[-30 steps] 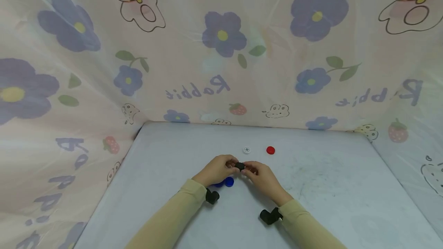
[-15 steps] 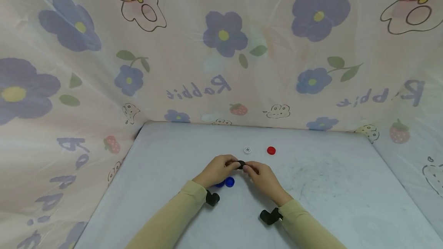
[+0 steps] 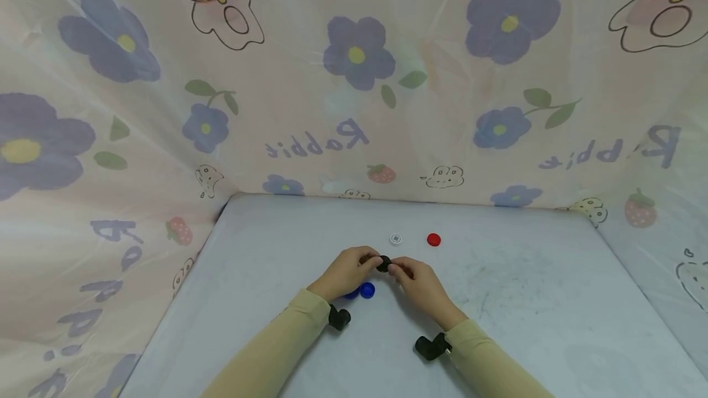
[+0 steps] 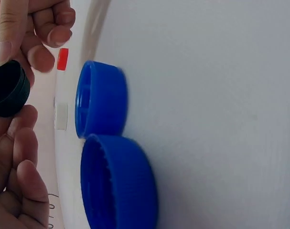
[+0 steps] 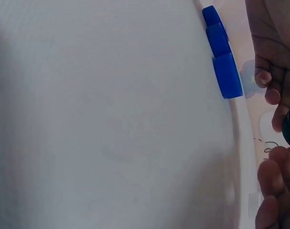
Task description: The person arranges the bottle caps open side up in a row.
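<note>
A small black bottle cap (image 3: 384,263) is pinched between my two hands above the table. My left hand (image 3: 347,270) grips its left side, while my right hand (image 3: 421,284) holds its right edge between thumb and fingertips. In the left wrist view the dark cap (image 4: 11,89) shows its hollow side, with fingers above and below it. Under my left hand lie blue bottle caps, one (image 3: 367,290) in plain sight and another (image 3: 351,294) partly covered. The right wrist view shows a row of blue caps (image 5: 227,76).
Beyond my hands, a white cap (image 3: 395,239) and a red cap (image 3: 434,239) lie on the white table (image 3: 525,300). A patterned curtain (image 3: 354,109) rises behind the table's back edge and along its sides. Black camera mounts (image 3: 433,346) hang at both wrists.
The black cap has turned slightly between the fingers and risen a little. Right-hand fingertips have shifted on its edge. The caps on the table stay where they were.
</note>
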Demonstrator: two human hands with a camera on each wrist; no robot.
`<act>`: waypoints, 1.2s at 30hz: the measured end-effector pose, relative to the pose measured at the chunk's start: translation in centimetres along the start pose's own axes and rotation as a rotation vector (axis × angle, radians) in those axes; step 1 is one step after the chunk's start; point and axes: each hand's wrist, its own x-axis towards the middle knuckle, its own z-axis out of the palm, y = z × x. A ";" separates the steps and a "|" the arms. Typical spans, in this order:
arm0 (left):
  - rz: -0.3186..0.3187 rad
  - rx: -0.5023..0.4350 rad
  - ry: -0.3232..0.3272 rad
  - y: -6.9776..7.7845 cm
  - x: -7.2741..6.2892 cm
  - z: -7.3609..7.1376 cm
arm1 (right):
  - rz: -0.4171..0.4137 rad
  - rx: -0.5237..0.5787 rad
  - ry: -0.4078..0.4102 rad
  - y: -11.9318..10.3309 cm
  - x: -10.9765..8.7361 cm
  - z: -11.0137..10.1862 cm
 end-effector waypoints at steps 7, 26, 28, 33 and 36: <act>0.002 -0.011 0.013 -0.1 0.1 0.2 | 0.004 0.032 -0.002 -0.3 -0.1 0.0; -0.013 -0.091 0.002 0.5 -0.3 0.1 | 0.004 0.018 0.020 -0.5 -0.3 -0.2; -0.019 -0.100 -0.014 0.6 -0.3 0.0 | 0.005 0.016 0.019 -0.3 -0.3 -0.2; -0.004 -0.089 -0.049 0.8 -0.4 0.0 | 0.007 -0.001 0.004 -0.1 -0.5 -0.4; 0.006 -0.081 -0.056 0.8 -0.5 0.0 | 0.005 -0.008 -0.012 -0.1 -0.6 -0.5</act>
